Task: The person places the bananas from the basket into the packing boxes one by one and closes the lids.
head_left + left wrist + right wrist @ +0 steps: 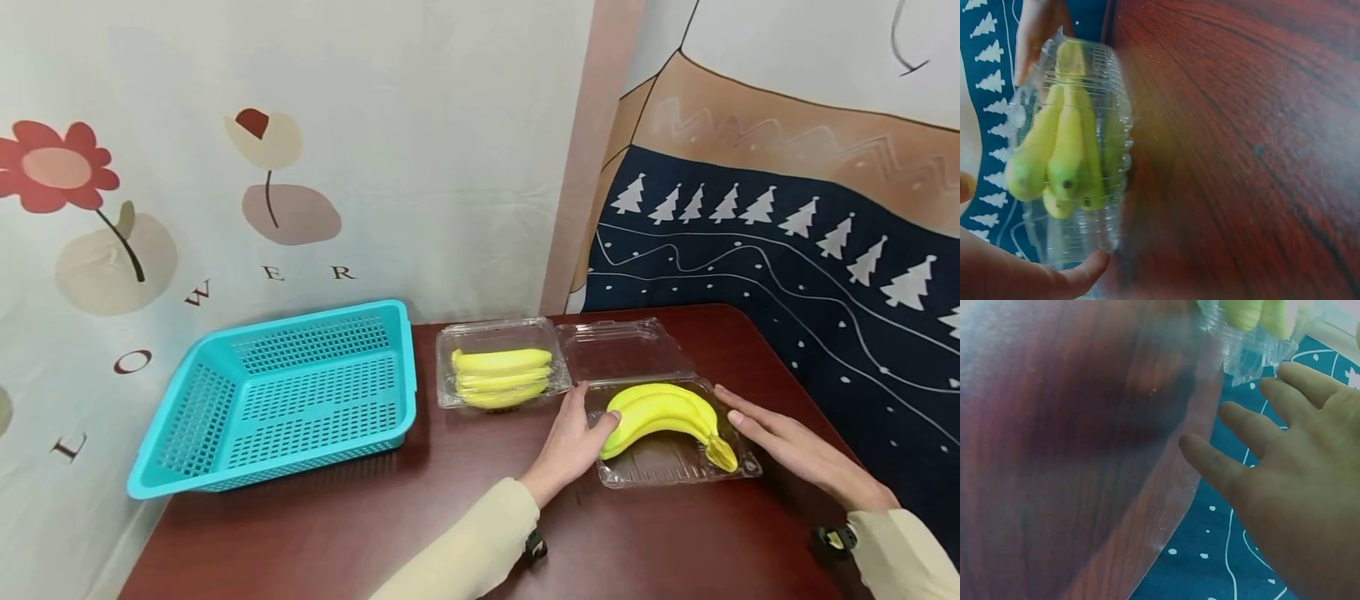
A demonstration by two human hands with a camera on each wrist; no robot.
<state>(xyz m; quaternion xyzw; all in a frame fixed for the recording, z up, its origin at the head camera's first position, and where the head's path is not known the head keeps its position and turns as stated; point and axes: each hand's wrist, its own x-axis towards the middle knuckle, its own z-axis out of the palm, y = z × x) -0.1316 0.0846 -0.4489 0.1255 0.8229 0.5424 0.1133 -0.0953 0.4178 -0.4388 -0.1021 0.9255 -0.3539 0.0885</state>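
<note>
A bunch of yellow bananas (660, 408) lies in an open clear plastic clamshell box (645, 475). Its lid (622, 350) is folded back behind it. At the box's left side is my left hand (573, 437), its thumb extended over the bananas' end and its other fingers along the wall. In the left wrist view, one fingertip (1094, 265) touches the box's end. My right hand (787, 442) has straight fingers beside the box's right edge; the right wrist view shows them spread. Whether they touch the box is hard to tell.
A second clear box (450, 396) with several bananas (501, 362) stands behind and to the left. Farther left is a turquoise perforated basket (408, 375). The dark red table (450, 467) meets printed curtains (480, 167) at the back and right.
</note>
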